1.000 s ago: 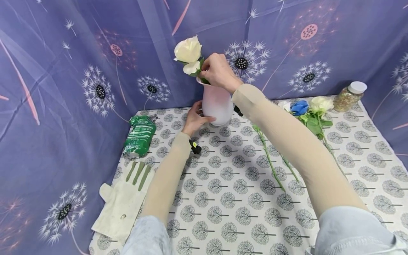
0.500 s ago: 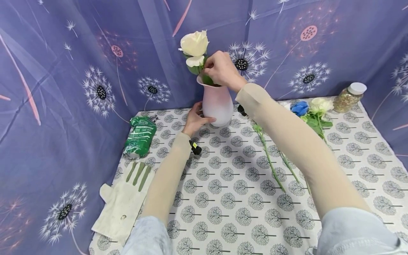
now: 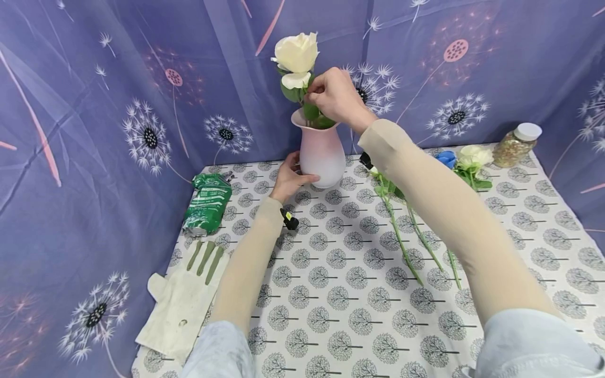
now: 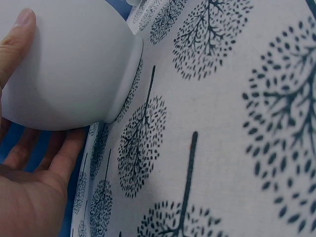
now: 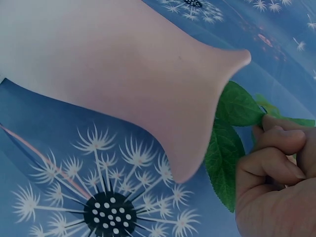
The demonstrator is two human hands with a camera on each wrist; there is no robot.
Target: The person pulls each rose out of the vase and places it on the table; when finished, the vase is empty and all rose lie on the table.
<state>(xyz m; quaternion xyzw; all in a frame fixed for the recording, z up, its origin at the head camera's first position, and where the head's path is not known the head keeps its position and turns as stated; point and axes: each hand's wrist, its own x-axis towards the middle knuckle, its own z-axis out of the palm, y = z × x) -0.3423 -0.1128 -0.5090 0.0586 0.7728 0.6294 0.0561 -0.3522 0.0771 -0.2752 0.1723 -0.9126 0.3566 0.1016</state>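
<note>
A pink-to-white vase [image 3: 323,155] stands upright at the back of the table. My left hand [image 3: 289,178] holds it low down, the thumb across its front and the fingers around its far left side; the left wrist view shows the vase's white base [image 4: 74,64] on the cloth. Above the rim, my right hand [image 3: 337,97] pinches the stem of a white rose [image 3: 296,54], whose lower stem is inside the vase. Green leaves [image 5: 227,158] hang beside the rim in the right wrist view. The fingertips partly hide the stem.
At the right lie more flowers, among them a blue rose [image 3: 446,158] and a white rose [image 3: 474,156], stems toward me. A white-capped jar [image 3: 517,145] stands behind them. On the left are a green packet [image 3: 207,203] and a pale work glove [image 3: 181,304].
My right hand has risen and shifted slightly right, lifting the rose so that it stands straighter and more of its leaves show above the rim. The left hand has stayed on the vase.
</note>
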